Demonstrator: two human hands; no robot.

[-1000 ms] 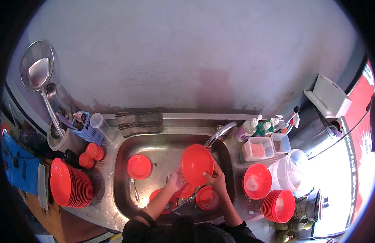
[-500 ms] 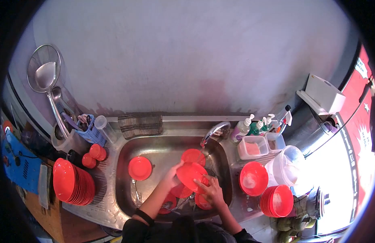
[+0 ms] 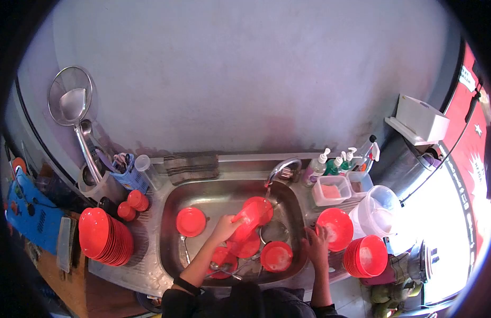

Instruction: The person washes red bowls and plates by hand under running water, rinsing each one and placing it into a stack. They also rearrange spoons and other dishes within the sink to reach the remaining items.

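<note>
My left hand (image 3: 226,229) grips a tilted red bowl (image 3: 247,221) by its left edge, over the middle of the sink (image 3: 168,249). My right hand (image 3: 317,248) is at the left rim of a soapy red bowl (image 3: 338,227) on the right drainboard, its fingers spread and overlapping that rim. Running from the faucet (image 3: 284,165), water falls near the held bowl. Below in the sink lie a red plate (image 3: 191,222), a red bowl with spoons (image 3: 222,262) and a soapy red dish (image 3: 277,256), along with other red dishes partly hidden by the held bowl.
Stacked red bowls stand at left (image 3: 105,238) and right (image 3: 366,257). Pump bottles (image 3: 315,168), a sponge container (image 3: 330,192) and a clear tub (image 3: 380,212) line the right back. At left are a utensil holder (image 3: 105,188) and small red cups (image 3: 137,201).
My right hand has left the held bowl and moved right to the bowl on the drainboard. The left hand still holds its bowl, now tilted more steeply. The view has shifted slightly.
</note>
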